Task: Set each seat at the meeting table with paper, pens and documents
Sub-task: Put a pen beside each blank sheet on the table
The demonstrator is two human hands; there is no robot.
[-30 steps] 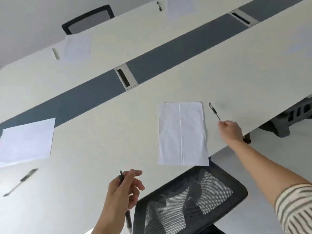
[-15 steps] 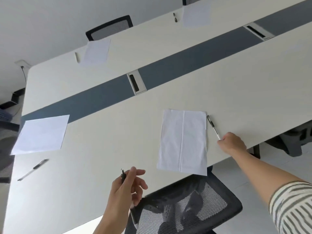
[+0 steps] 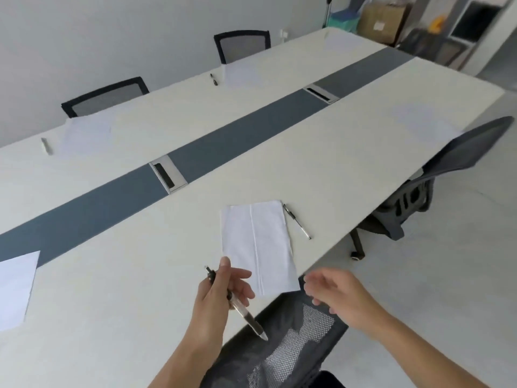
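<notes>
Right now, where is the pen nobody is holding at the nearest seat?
In the head view, that pen lies on the table just right of the creased sheet, beyond the right hand.

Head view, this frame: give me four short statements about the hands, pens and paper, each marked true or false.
1. The left hand grips a pen. True.
2. The right hand pinches a sheet of paper. False: it holds nothing; its fingers are relaxed, above the chair back.
3. A second pen lies on the table just right of the creased sheet. True.
4. The creased sheet lies across the grey strip. False: it lies on the white tabletop near the near edge, apart from the strip.
</notes>
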